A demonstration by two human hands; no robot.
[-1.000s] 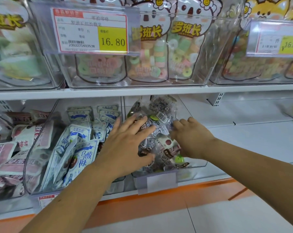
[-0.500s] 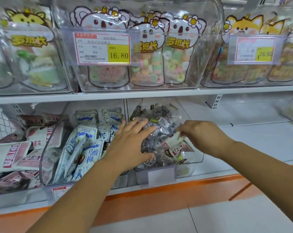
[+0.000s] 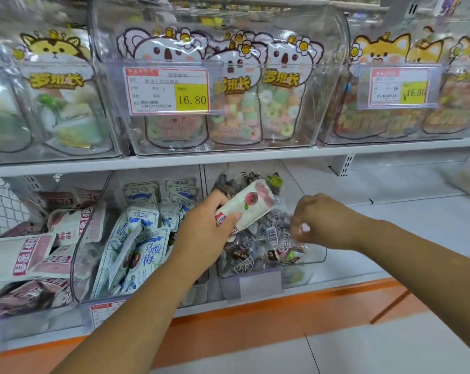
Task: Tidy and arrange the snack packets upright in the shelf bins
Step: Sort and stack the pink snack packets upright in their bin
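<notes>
Lifted off the candy heap where it lay flat a second ago, the left hand now grips a white packet by its lower end. The packet is tilted, with a pink fruit picture and a red label, and is held above the clear bin of small dark-wrapped sweets. The right hand hovers over the bin's right edge with its fingers curled together; whether they pinch a wrapper cannot be told. Bare white shelf board runs right of the bin. In the bin to the left stand blue-and-white packets printed "酸梅". On the upper shelf, three koala-faced bags sit behind a price tag reading "16.80", and a second tag to the right shows the same price.
</notes>
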